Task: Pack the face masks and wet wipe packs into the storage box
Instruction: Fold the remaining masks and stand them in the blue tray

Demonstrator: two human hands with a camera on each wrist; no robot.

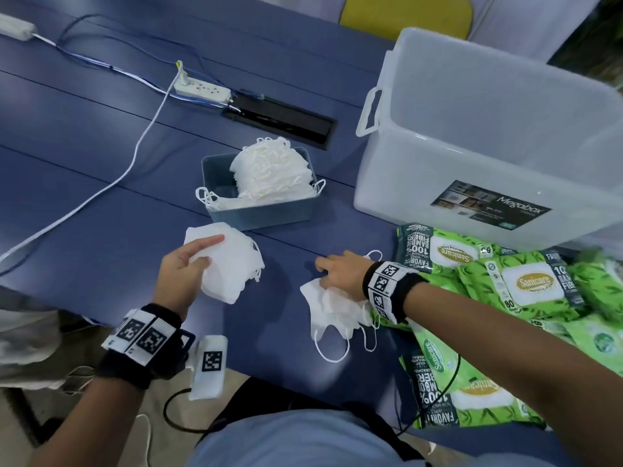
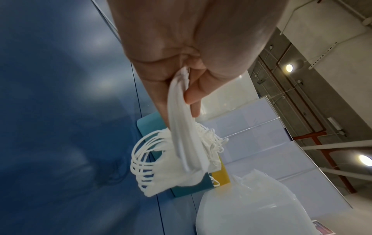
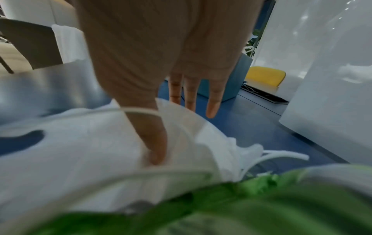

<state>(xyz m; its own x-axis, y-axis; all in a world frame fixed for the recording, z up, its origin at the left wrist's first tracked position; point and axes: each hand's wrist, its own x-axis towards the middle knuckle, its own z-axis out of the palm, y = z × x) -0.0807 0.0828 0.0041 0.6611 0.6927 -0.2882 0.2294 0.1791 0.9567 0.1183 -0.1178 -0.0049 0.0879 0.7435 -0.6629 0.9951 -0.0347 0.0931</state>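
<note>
My left hand [image 1: 210, 251] holds a stack of white face masks [image 1: 232, 267] just above the blue table, thumb on top and fingers under it. In the left wrist view the left hand [image 2: 177, 103] pinches the stack [image 2: 187, 143] at its edge, ear loops hanging down. My right hand [image 1: 322, 274] rests with straight fingers on a small loose pile of masks [image 1: 333, 308] on the table; its thumb [image 3: 155, 149] presses into that pile [image 3: 90, 143]. More masks [image 1: 269, 170] fill a small blue-grey bin [image 1: 263, 214]. The translucent storage box [image 1: 472, 146] stands at the right, behind the green wet wipe packs [image 1: 532, 281].
A white power strip [image 1: 202, 89] with cables and a black cable slot [image 1: 279, 121] lie at the back of the table. A yellow chair [image 1: 404, 15] stands behind the box. The table's near edge runs just in front of my body.
</note>
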